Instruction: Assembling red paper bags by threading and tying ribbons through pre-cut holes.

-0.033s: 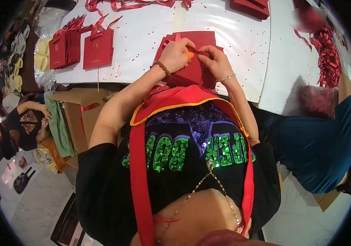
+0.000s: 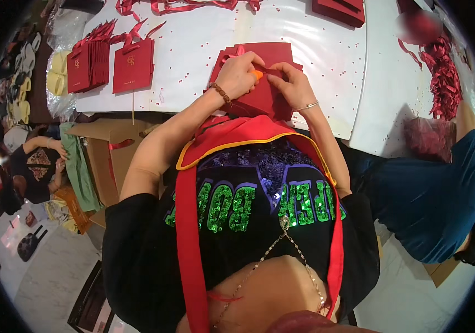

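A dark red paper bag (image 2: 275, 53) lies flat on the white table (image 2: 193, 83), at its near edge in front of me. Both my hands grip the bag's near part. My left hand (image 2: 241, 72), with a bead bracelet on the wrist, pinches it from the left. My right hand (image 2: 291, 84), with a thin bangle, pinches it from the right. A small orange piece (image 2: 257, 74) shows where the fingertips meet; I cannot tell which hand holds it. The bag's lower part is hidden behind my hands and my red collar.
Two stacks of red paper bags (image 2: 87, 64) (image 2: 133, 65) stand at the left of the table. Red ribbons (image 2: 442, 77) pile up at the right, and more red bags (image 2: 340, 10) lie at the back. A person in blue (image 2: 431, 188) sits to my right. Cardboard boxes (image 2: 110, 155) stand below left.
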Tool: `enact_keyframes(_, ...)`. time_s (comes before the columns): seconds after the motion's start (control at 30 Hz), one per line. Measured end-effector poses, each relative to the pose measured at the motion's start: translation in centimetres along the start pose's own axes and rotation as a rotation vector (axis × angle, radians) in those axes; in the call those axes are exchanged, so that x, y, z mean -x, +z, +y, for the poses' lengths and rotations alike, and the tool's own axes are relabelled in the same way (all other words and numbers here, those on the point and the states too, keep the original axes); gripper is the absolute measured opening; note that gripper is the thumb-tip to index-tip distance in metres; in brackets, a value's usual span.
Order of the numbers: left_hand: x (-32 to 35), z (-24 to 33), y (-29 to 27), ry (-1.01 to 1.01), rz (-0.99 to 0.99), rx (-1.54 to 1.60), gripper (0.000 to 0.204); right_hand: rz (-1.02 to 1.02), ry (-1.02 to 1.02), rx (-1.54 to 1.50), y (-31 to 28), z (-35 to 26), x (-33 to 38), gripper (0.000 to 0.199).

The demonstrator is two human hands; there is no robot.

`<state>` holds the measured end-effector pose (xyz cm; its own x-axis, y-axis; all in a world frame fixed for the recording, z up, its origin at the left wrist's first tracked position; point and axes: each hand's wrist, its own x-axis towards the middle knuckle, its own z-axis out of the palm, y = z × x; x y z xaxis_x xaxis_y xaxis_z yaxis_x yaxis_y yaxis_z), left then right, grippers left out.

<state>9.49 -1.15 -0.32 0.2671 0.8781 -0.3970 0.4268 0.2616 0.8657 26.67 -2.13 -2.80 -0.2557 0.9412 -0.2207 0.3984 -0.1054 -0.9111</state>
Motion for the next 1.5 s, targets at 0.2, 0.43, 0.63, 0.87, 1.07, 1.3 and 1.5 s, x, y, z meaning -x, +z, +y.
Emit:
enact_keyframes(0.2,0.6,0.1,0.8,0.043,0.098,0.030,0.018,-0.035,0.128,0.000,-0.1,-0.3,0.0,0.023)
enact_keyframes(0.43,0.7,-0.3,1.9,0.501,0.291,-0.408,0.022,-0.117,0.119,-0.168,-0.3,0.0,0.2,0.015)
enact_keyframes(0.63,1.0,-0.2,0.8,0.393,0.206,-0.301,0.027,-0.087,0.127,-0.277,0.3,0.0,-0.1,0.027)
enact_keyframes(0.87,1.2,-0.3,0.8,0.339,0.189,-0.274,0.020,-0.106,0.110,-0.263,0.4,-0.2,0.0,0.026)
enact_keyframes(1.07,1.0,0.2,1.1,0.289,0.177,-0.322,0.023,-0.056,0.097,-0.212,0.3,-0.4,0.6,0.026)
enact_keyframes(1.3,0.7,-0.2,0.2,0.223,0.182,-0.285,0.023,-0.033,-0.073,-0.101,1.0,-0.5,0.4,0.023)
enact_keyframes(1.5,0.0,-0.8,1.7,0.297,0.291,-0.201,0.012,0.095,-0.149,0.095,1.1,-1.2,0.7,0.019)
